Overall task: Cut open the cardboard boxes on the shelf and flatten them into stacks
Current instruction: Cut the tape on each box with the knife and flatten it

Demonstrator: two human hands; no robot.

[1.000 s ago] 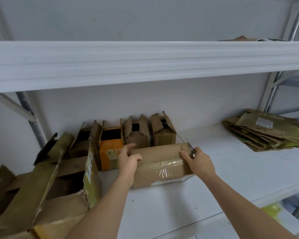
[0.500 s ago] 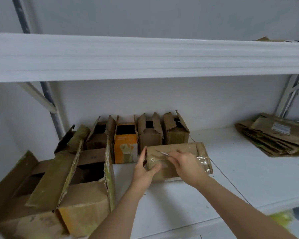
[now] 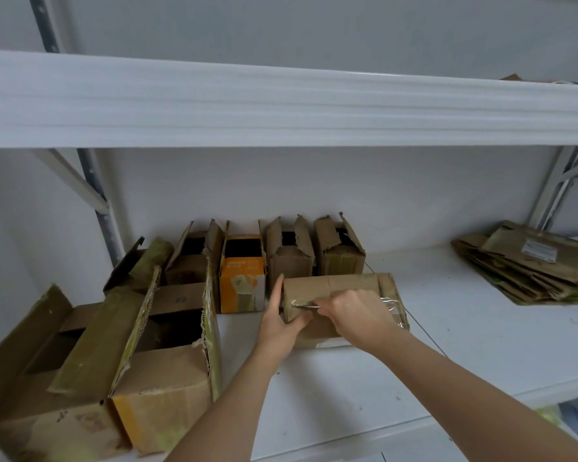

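A taped brown cardboard box lies on its side on the white shelf. My left hand grips the box's left end, thumb on the front face and fingers up along the end. My right hand holds a thin metal blade whose tip lies on the clear tape near the box's left end. A stack of flattened cardboard lies at the right of the shelf.
Several open boxes stand along the back wall, among them an orange-and-white one. A large open box with raised flaps fills the left of the shelf. An upper shelf board hangs overhead. A thin cord runs across the shelf.
My right hand moved from the box's right end to its left part, drawing the blade along the tape. My left hand shifted from the top edge to the left end.
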